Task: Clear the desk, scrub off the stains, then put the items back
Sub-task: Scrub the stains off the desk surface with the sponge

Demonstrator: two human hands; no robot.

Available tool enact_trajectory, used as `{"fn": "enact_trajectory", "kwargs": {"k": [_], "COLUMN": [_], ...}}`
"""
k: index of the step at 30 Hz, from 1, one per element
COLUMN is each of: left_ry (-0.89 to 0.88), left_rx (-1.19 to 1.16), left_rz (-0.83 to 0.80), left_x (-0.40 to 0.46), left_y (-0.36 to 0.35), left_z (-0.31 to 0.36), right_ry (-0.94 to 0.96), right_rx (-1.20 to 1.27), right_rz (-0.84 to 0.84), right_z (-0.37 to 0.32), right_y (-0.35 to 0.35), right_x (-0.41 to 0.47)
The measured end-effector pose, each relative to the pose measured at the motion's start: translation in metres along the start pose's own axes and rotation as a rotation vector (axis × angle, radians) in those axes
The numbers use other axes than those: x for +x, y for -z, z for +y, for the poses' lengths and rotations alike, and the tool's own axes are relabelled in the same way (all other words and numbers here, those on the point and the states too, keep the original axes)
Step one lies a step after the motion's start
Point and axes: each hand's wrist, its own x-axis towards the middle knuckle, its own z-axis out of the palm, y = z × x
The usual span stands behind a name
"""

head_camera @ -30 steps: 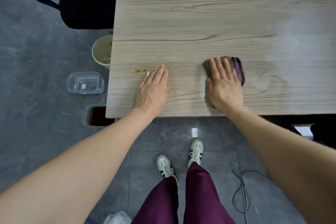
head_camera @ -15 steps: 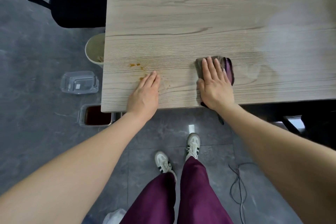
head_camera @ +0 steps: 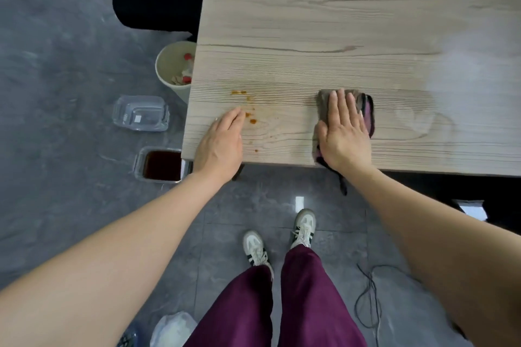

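desk (head_camera: 352,22) up top; left hand (head_camera: 221,144) flat on its near-left corner, stains (head_camera: 249,115) just right of the fingertips | right hand (head_camera: 344,132) further right, on the cloth (head_camera: 366,110) | floor left of desk: bin (head_camera: 172,70) tucked at the edge; lid (head_camera: 141,113) then container (head_camera: 160,165) nearer

I count one tabletop (head_camera: 352,22), one cloth (head_camera: 366,110), two hands, two shoes, and on the floor at nine o'clock one bin (head_camera: 172,65) and two clear containers.

Bright, even light — pale glare on the desk (head_camera: 465,70) at right, wide-angle bending at edges.
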Motion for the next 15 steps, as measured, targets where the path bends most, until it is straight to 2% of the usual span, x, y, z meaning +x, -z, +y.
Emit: {"fn": "enact_trajectory", "kwargs": {"k": [2, 6, 10, 13, 15], "left_ry": [0.072, 0.187, 0.289, 0.309, 0.294], "left_rx": [-0.026, -0.045, -0.049, -0.127, -0.132], "left_rz": [0.027, 0.082, 0.048, -0.009, -0.018], "left_x": [-0.005, -0.013, -0.01, -0.006, -0.006], "left_y": [0.002, 0.008, 0.01, 0.008, 0.008], "left_z": [-0.015, -0.042, -0.057, -0.056, -0.058], "right_ry": [0.021, 0.198, 0.382, 0.494, 0.509], "right_rx": [0.001, 0.024, 0.013, -0.014, -0.032], "right_rz": [0.01, -0.048, -0.112, -0.165, -0.135], "right_z": [-0.024, -0.087, -0.142, -0.135, -0.11], "right_y": [-0.005, -0.021, -0.037, -0.031, -0.023], "right_x": [0.0, 0.002, 0.0, 0.004, 0.014]}}
